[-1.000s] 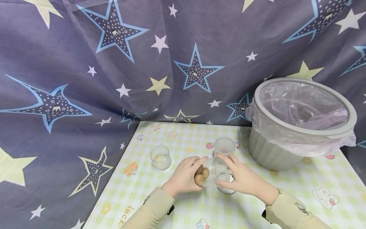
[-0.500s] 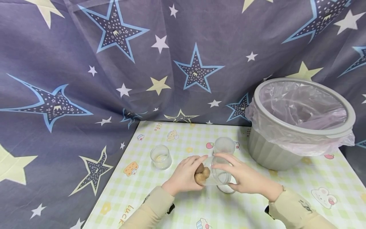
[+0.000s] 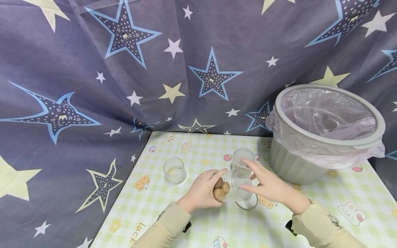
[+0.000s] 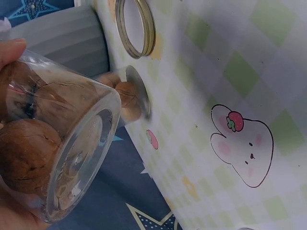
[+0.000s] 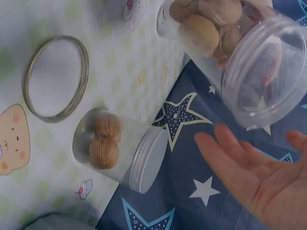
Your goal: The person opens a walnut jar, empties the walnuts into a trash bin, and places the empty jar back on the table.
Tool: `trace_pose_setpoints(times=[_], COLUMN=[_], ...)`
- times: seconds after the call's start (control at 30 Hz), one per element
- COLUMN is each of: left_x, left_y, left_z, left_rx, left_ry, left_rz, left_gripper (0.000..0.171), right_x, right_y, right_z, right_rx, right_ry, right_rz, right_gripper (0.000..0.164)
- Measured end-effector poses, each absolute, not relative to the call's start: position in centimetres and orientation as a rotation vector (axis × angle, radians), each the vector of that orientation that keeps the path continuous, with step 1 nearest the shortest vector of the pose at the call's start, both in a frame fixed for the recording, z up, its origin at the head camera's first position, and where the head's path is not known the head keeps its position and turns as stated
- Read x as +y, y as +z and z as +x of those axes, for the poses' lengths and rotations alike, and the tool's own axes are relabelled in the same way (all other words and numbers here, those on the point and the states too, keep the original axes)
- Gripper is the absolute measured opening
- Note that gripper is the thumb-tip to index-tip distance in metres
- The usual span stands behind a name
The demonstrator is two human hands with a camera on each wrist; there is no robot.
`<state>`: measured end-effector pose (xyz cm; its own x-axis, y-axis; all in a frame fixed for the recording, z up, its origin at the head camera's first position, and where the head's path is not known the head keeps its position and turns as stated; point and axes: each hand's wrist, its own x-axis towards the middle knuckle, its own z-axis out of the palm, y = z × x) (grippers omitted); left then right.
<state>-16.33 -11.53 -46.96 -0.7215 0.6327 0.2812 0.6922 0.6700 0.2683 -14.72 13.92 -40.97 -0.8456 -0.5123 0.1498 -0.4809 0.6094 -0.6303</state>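
My left hand [image 3: 203, 191] grips a clear jar [image 3: 232, 189] around its base end. The jar is tipped on its side above the table, its open mouth facing right. Several brown walnuts [image 5: 199, 36] lie inside it toward the base. Just off the mouth is my right hand [image 3: 270, 184], thumb and fingers spread with nothing between them. In the right wrist view its fingertips [image 5: 204, 141] are apart from the jar's rim. Below the jar a round lid with a metallic rim [image 5: 56, 79] lies on the table.
Behind the held jar stands another clear jar [image 5: 124, 151] with walnuts and a frosted lid [image 3: 244, 156]. A small clear cup [image 3: 174, 170] is at the left. A grey bin [image 3: 288, 162] with a pinkish liner stands at the back right, before a star-patterned curtain [image 3: 139, 113].
My right hand has come away from the held jar's mouth, its fingers shifting right and spreading. The jar and my left hand have drifted slightly right.
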Motion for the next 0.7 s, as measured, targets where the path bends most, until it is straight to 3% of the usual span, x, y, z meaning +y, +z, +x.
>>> trace_pose_setpoints(times=[0.4, 0.7], left_x=[-11.4, -11.5], left_y=[-47.0, -47.0], left_z=[-16.2, -16.2], left_rx=[-2.749, -2.794], left_ry=[-0.502, -0.479], left_rz=[-1.081, -1.069], left_gripper=[0.103, 0.103], right_x=[13.1, 13.6], right_y=[-41.3, -42.2], right_z=[-14.4, -14.8], right_rx=[2.699, 2.758], right_ry=[-0.982, -0.916], right_rz=[-0.762, -1.189], right_gripper=[0.075, 0.084])
